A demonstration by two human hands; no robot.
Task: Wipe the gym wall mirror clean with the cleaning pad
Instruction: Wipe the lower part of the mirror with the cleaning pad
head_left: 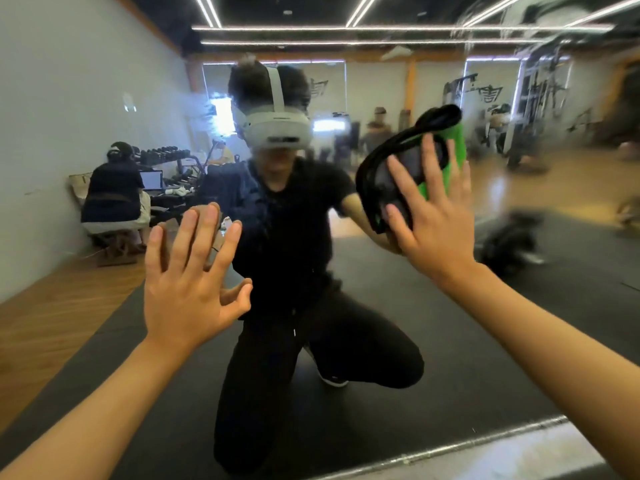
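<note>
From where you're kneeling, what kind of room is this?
Almost certainly a gym. The wall mirror reflects a dumbbell rack, a cable weight machine and dark rubber floor mats. The right hand presses a green cleaning pad to the glass.

The wall mirror [311,341] fills nearly the whole view, its metal bottom edge [450,448] running along the lower right. The left hand [187,282] lies flat against the glass with fingers [207,233] straight and spread. The right hand [436,216], also with fingers straight and spread, presses the cleaning pad [412,168], black and grey with a green side, against the mirror higher up on the right. Streaks smear the glass at the upper right. The reflection shows the person kneeling in black clothes on a dark floor mat [467,358], wearing a grey headset [277,129], and a seated person at a laptop [151,180] far on the left.
</note>
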